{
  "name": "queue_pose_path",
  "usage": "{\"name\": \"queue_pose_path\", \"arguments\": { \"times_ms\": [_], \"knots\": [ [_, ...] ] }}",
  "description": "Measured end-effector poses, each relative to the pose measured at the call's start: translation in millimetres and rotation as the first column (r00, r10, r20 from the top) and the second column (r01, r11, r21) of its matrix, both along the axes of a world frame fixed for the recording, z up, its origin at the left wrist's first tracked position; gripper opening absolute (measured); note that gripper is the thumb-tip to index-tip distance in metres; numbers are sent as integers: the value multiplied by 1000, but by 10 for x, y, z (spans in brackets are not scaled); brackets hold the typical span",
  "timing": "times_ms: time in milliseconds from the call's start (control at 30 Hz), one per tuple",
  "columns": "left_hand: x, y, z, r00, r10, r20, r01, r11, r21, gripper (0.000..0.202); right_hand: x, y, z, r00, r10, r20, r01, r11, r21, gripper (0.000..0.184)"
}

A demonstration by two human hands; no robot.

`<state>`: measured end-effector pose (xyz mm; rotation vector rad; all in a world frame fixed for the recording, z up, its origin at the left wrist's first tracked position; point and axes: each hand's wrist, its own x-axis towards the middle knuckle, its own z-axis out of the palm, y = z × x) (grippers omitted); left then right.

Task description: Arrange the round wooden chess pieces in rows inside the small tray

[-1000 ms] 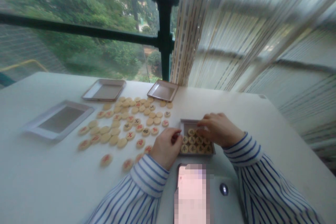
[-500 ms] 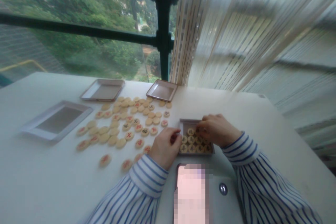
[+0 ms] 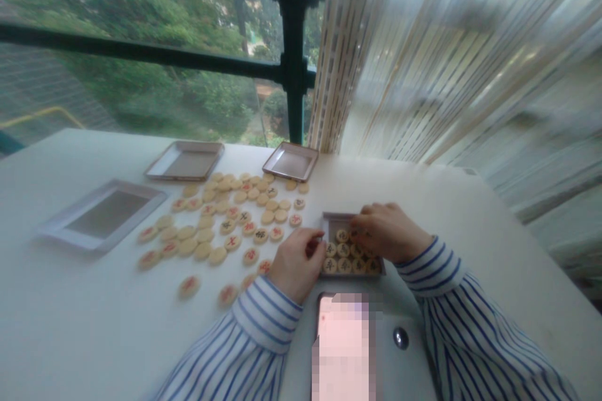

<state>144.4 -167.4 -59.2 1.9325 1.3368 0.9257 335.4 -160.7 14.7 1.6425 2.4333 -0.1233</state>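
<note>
A shallow open box [image 3: 353,275] holds rows of round wooden Chinese chess pieces [image 3: 344,265] with black characters facing up. At its left wall is my left hand [image 3: 298,263], fingers curled and closed on the box's edge. From the right, my right hand [image 3: 392,232] reaches over the box with its fingertips bunched down among the pieces; what they hold is hidden. Beside a single piece [image 3: 342,235] in the upper row, those fingertips cover part of the box. Many loose chess pieces [image 3: 217,255] lie to the left, some face up in red or black, others blank side up.
A pale tray-like lid [image 3: 101,242] lies at the left. Two shallow trays, one larger [image 3: 188,177] and one smaller [image 3: 291,177], stand at the back. In front are a phone [image 3: 343,344] and a white object with a dark oval [image 3: 401,338]. A window and curtain border the table.
Both hands stay almost in place. The right fingers have shifted slightly over the pieces in the box, and the view has moved a little.
</note>
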Motion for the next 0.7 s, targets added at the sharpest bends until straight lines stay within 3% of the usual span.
{"name": "queue_pose_path", "arguments": {
  "times_ms": [700],
  "knots": [
    [0,1,-4,999,3,33,-4,1000,19,20,-125,-10,-2,999,11,-42,-12,1000,-19,29]
  ]
}}
